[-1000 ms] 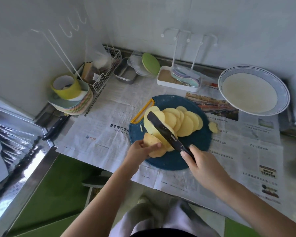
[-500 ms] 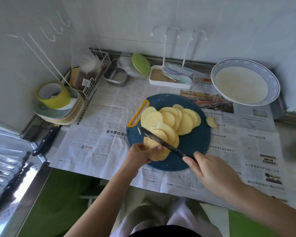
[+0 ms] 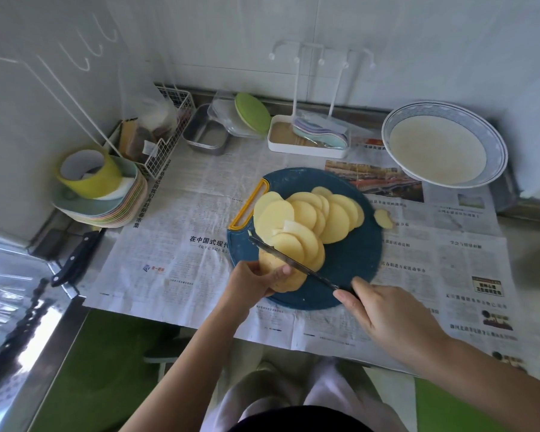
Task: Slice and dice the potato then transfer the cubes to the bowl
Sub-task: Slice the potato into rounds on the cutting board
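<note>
Slicing, not yet dicing. Setting the knife (image 3: 293, 265) across the far face of the last chunk of potato (image 3: 289, 283), at the near left of the board (image 3: 349, 275). Pinning that chunk with the left hand (image 3: 253, 282), fingers curled over its near end, one fingertip lying just beside the blade. Gripping the knife in the right hand (image 3: 387, 313), fingers closed round the handle and hiding most of it. Fanning the cut slices (image 3: 309, 219) over the far half of the board, overlapping, with one stray slice (image 3: 383, 218) lying off the board on the newspaper (image 3: 184, 219). Judging the task as under halfway: no cubes showing, and the bowl (image 3: 437, 148) waiting bare at the far right, well apart from the board.

Needing next, most likely, a few more cuts through the chunk, while keeping the left fingertips tucked back from the blade on so short a piece. Then stacking slices, cutting them into strips and crosswise into cubes, and carrying those over to the bowl.

Working on newspaper spread over a counter in a corner of white tiled walls. Sharing that counter with a second knife (image 3: 75, 260) at the left edge, a plate stack (image 3: 116, 210) carrying a yellow cup (image 3: 88, 173), a wire basket (image 3: 169, 135), a metal tray (image 3: 206, 132) and a white rack (image 3: 306, 145) along the back wall. Standing over a green floor (image 3: 106, 369).
</note>
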Available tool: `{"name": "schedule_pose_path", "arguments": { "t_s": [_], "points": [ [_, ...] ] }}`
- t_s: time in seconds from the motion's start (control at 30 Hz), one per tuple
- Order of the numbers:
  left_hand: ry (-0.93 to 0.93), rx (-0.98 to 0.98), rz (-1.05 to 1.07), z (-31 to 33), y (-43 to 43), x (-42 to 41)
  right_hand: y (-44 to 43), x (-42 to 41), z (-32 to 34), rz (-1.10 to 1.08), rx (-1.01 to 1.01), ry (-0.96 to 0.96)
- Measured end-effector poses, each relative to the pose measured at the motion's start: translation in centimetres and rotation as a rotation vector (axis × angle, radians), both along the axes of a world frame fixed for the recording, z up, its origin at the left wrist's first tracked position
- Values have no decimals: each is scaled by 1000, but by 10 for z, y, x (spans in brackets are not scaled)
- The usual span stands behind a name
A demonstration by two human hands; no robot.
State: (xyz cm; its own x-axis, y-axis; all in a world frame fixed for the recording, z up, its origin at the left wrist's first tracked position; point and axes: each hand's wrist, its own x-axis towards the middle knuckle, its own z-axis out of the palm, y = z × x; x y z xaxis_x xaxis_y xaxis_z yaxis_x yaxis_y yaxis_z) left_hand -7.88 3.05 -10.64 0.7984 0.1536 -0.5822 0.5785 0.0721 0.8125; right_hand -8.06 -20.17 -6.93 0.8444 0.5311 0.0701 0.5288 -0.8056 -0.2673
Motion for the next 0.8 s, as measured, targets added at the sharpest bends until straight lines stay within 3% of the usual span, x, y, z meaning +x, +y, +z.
{"name": "schedule_pose_path", "arguments": {
  "t_s": [0.8],
  "points": [
    [-19,68,-40,-7,1,2,4,8,13,30,-123,-5]
  ]
}}
